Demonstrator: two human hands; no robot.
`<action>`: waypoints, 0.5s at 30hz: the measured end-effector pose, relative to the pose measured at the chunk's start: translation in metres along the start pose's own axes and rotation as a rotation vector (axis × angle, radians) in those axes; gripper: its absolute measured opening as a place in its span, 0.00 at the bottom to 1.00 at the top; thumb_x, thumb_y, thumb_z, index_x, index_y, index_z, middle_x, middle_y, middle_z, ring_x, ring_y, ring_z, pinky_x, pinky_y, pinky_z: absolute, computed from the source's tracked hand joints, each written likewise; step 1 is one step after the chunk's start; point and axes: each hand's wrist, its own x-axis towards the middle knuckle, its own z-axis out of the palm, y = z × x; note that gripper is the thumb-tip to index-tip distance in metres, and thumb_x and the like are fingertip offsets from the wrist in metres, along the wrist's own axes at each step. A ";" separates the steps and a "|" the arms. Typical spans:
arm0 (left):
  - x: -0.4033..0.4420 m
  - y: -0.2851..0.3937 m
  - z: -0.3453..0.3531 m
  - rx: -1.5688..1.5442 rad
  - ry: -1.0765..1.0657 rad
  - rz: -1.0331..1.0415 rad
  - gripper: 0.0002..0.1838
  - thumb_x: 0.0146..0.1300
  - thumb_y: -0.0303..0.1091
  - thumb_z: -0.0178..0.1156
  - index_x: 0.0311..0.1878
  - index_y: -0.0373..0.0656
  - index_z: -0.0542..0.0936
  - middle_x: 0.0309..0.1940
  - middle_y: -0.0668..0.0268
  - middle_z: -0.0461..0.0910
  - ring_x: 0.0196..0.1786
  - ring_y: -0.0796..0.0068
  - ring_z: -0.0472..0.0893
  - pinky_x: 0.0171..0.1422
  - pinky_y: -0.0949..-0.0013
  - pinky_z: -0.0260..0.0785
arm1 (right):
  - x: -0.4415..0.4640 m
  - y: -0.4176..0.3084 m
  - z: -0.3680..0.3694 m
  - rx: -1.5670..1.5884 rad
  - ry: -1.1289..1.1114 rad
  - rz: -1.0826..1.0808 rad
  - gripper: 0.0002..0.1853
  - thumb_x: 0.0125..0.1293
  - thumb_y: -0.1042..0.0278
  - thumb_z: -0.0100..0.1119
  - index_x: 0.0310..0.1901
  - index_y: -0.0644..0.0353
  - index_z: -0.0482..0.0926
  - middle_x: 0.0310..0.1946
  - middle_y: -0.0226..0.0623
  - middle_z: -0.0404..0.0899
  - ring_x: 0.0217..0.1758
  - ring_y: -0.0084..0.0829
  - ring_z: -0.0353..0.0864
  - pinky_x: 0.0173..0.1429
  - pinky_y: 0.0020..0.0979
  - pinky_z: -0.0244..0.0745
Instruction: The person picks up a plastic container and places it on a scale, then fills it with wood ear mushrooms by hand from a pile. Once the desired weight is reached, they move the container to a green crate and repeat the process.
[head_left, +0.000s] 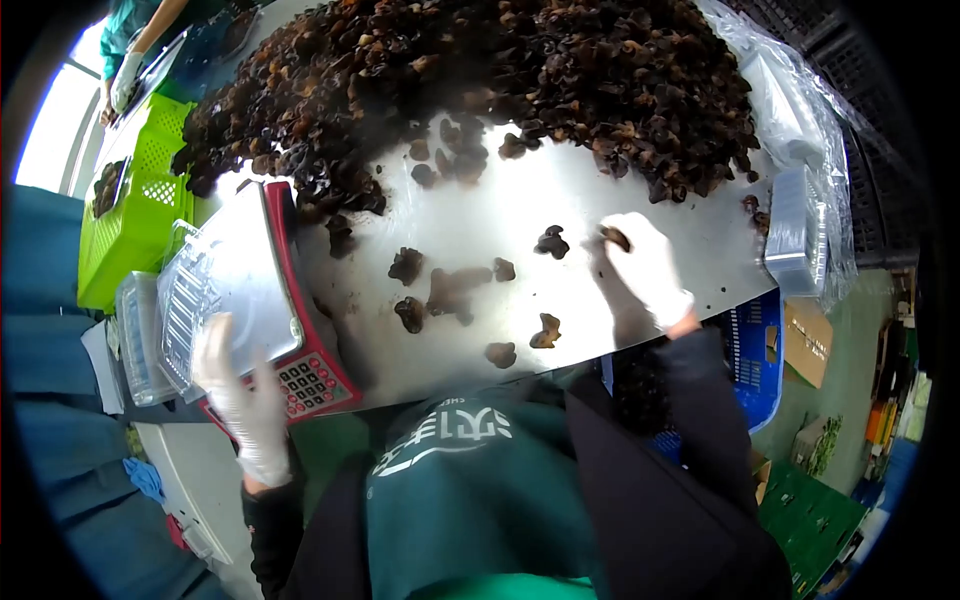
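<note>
Right hand (647, 270): drawn nearly closed, one fungus piece (616, 238) pinched at its tips, held at the table (432, 362).
Left hand (238, 400): half open, thumb spread; placed by a clear tray (188, 290). Grip on tray could not be told.
Scale (284, 238): set just right of the left hand and beyond it.
Loose pieces (546, 331): scattered between the hands, mostly left of the right one.
Pile (640, 80): heaped beyond both hands.
Wrapped trays (798, 230): stacked right of the right hand.
Green basket (128, 245): placed beyond the left hand, further left.
</note>
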 end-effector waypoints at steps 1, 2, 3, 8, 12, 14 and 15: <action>-0.002 0.017 0.006 -0.118 -0.069 0.034 0.27 0.60 0.17 0.64 0.65 0.36 0.76 0.62 0.51 0.76 0.68 0.51 0.74 0.74 0.55 0.64 | -0.012 0.003 -0.025 -0.110 -0.139 0.023 0.15 0.62 0.73 0.63 0.51 0.61 0.82 0.46 0.46 0.83 0.47 0.47 0.84 0.53 0.36 0.80; -0.005 0.031 0.013 -0.239 -0.138 0.069 0.29 0.59 0.17 0.65 0.66 0.37 0.75 0.64 0.50 0.75 0.69 0.51 0.74 0.75 0.56 0.64 | -0.026 0.006 -0.055 -0.223 -0.276 0.048 0.17 0.60 0.73 0.63 0.52 0.61 0.82 0.47 0.47 0.83 0.49 0.48 0.84 0.54 0.37 0.80; -0.007 0.043 0.020 -0.296 -0.210 0.079 0.31 0.57 0.17 0.66 0.67 0.37 0.75 0.65 0.50 0.74 0.69 0.49 0.73 0.75 0.56 0.64 | -0.044 0.015 -0.085 -0.277 -0.483 0.097 0.20 0.58 0.72 0.64 0.54 0.60 0.82 0.49 0.48 0.83 0.51 0.49 0.84 0.55 0.38 0.80; -0.015 0.083 0.070 -0.435 -0.471 0.058 0.42 0.55 0.26 0.74 0.74 0.40 0.67 0.74 0.45 0.63 0.76 0.43 0.63 0.79 0.52 0.58 | -0.105 -0.010 -0.146 -0.613 -0.557 0.274 0.31 0.54 0.66 0.69 0.63 0.59 0.80 0.56 0.52 0.81 0.58 0.51 0.81 0.65 0.42 0.77; -0.001 0.095 0.113 -0.474 -0.410 -0.032 0.53 0.51 0.32 0.78 0.80 0.42 0.59 0.81 0.44 0.50 0.82 0.43 0.53 0.83 0.50 0.51 | -0.086 -0.064 -0.064 -0.285 -0.305 0.043 0.47 0.54 0.53 0.76 0.74 0.61 0.66 0.75 0.62 0.57 0.79 0.58 0.58 0.79 0.47 0.59; -0.003 0.092 0.129 -0.577 -0.432 -0.051 0.59 0.48 0.40 0.80 0.80 0.40 0.56 0.81 0.39 0.46 0.83 0.37 0.49 0.82 0.45 0.51 | -0.083 -0.074 -0.018 -0.359 -0.393 -0.066 0.61 0.50 0.40 0.78 0.80 0.55 0.54 0.79 0.65 0.44 0.82 0.67 0.45 0.81 0.59 0.53; -0.004 0.095 0.132 -0.656 -0.465 -0.057 0.60 0.47 0.41 0.81 0.81 0.40 0.55 0.81 0.39 0.46 0.83 0.37 0.48 0.82 0.44 0.51 | -0.081 -0.074 0.003 -0.311 -0.398 -0.085 0.64 0.48 0.37 0.78 0.82 0.51 0.51 0.81 0.63 0.40 0.82 0.69 0.42 0.80 0.65 0.50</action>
